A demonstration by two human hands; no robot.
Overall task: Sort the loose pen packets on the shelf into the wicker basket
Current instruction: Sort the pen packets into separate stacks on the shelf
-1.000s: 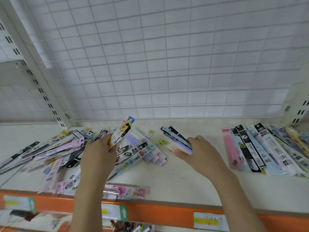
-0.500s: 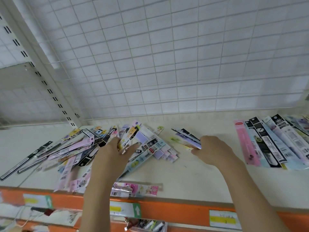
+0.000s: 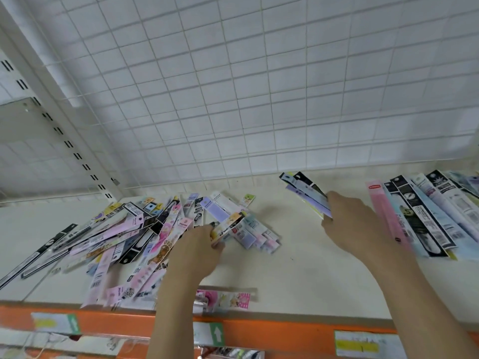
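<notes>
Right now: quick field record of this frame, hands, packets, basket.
left hand: pinches one yellow-printed packet at the edge of the loose pile
right hand: grips a small bundle of packets, lifted off the shelf
sorted row: laid side by side at right
stray packet: pink, flat near the orange front edge
wicker basket: not in view
backing: white wire grid
</notes>
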